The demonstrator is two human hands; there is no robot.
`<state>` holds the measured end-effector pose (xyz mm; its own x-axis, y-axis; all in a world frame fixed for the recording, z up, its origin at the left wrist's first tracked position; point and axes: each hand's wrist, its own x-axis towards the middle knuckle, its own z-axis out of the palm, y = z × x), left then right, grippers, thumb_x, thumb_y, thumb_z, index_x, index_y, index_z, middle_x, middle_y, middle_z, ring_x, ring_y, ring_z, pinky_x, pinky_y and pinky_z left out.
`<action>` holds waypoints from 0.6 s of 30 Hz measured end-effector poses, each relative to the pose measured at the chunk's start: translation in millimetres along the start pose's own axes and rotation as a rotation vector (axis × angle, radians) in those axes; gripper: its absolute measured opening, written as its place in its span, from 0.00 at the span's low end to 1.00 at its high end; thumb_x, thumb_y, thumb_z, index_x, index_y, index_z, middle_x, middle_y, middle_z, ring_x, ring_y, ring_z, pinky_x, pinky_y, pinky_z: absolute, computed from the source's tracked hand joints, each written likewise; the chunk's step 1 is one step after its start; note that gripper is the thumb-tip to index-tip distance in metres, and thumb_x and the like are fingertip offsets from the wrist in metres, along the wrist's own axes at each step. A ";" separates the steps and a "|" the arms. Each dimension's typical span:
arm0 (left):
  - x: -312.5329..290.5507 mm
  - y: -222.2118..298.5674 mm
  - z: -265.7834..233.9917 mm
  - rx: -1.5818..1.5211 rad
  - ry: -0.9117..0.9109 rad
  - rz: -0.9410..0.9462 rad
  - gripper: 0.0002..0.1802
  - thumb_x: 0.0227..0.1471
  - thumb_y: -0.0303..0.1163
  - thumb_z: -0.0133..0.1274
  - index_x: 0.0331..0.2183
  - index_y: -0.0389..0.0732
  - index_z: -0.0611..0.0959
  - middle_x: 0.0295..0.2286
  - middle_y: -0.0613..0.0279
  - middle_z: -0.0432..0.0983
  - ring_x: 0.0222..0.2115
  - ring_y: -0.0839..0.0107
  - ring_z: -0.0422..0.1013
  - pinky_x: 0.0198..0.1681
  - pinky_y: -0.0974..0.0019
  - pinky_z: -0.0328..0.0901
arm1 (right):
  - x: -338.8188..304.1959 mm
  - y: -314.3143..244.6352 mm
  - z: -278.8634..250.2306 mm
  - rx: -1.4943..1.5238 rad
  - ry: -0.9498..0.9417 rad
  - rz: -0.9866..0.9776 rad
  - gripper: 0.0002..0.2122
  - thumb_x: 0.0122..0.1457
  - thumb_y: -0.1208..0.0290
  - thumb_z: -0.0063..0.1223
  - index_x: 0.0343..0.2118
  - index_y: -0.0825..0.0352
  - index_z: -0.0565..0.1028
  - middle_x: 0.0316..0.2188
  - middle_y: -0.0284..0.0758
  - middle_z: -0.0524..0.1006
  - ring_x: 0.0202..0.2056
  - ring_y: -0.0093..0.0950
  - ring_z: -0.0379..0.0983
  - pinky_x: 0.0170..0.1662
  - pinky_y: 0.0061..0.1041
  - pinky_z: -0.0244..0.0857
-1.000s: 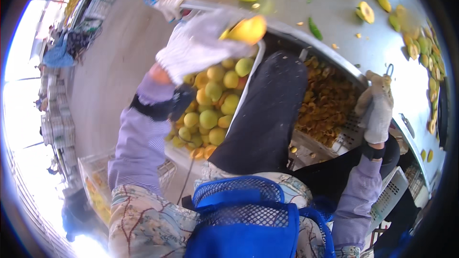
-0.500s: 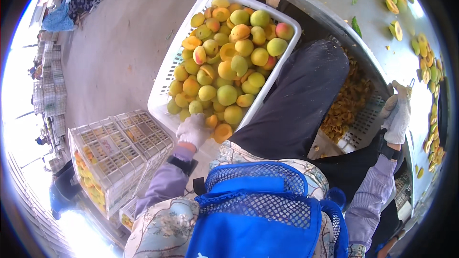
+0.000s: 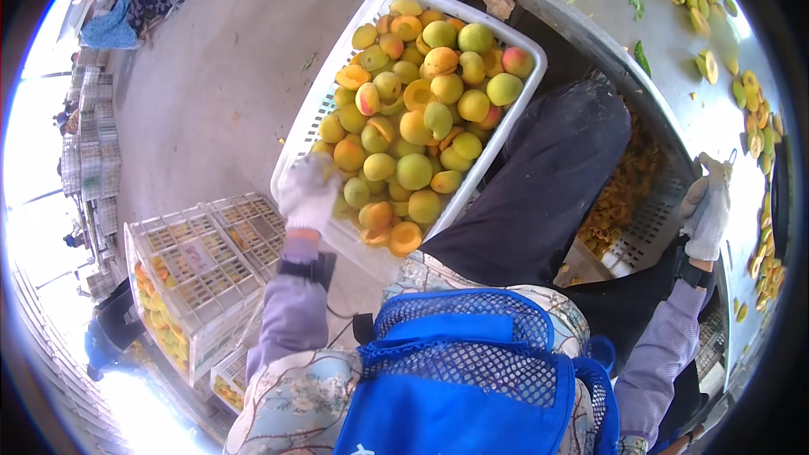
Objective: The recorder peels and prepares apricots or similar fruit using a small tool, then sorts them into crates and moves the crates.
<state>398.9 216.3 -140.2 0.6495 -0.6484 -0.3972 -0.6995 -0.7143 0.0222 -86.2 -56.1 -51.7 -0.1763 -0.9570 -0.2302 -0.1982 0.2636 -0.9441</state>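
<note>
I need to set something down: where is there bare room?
Mostly bare: floor between the white crate and stacked crates; the metal table between green leaves and cut fruit. Crowded: the white crate, heaped with fruit, left hand at its corner.

Left hand (image 3: 308,192), blurred, at left side of fruit (image 3: 414,171) in white crate (image 3: 313,122); right hand (image 3: 708,209) with wire-tipped tool (image 3: 732,154) beside table (image 3: 666,50)
</note>
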 end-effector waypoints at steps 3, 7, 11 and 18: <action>15.7 -38.9 25.7 0.207 0.037 0.189 0.30 0.51 0.42 0.52 0.56 0.46 0.72 0.57 0.51 0.65 0.60 0.55 0.59 0.62 0.58 0.56 | 6.3 5.5 0.6 0.029 0.001 -0.034 0.17 0.61 0.57 0.53 0.44 0.67 0.76 0.13 0.26 0.65 0.11 0.16 0.57 0.13 0.15 0.49; 17.8 -75.6 56.2 -0.100 0.184 0.003 0.31 0.50 0.32 0.54 0.58 0.50 0.71 0.59 0.56 0.63 0.62 0.54 0.55 0.65 0.58 0.51 | 2.9 5.5 -7.7 -0.018 0.000 -0.032 0.17 0.63 0.57 0.51 0.45 0.67 0.76 0.13 0.25 0.64 0.11 0.16 0.56 0.13 0.15 0.50; 16.5 -77.7 76.9 -0.059 0.084 -0.045 0.23 0.50 0.33 0.54 0.50 0.52 0.80 0.54 0.55 0.70 0.56 0.56 0.64 0.59 0.60 0.60 | 1.8 6.6 -7.3 0.023 -0.091 -0.143 0.18 0.64 0.57 0.49 0.45 0.68 0.76 0.13 0.25 0.64 0.11 0.16 0.57 0.13 0.15 0.50; 56.2 -39.0 29.6 0.086 -0.051 -0.107 0.17 0.53 0.34 0.48 0.44 0.49 0.84 0.44 0.53 0.76 0.46 0.55 0.71 0.50 0.55 0.66 | 1.3 0.4 4.7 0.022 0.041 -0.013 0.17 0.62 0.57 0.51 0.43 0.68 0.76 0.12 0.27 0.63 0.10 0.17 0.56 0.12 0.17 0.50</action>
<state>453.9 215.4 -190.5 0.7073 -0.5537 -0.4395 -0.6514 -0.7520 -0.1010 -82.0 -57.7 -53.5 -0.2132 -0.9544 -0.2089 -0.1793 0.2484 -0.9519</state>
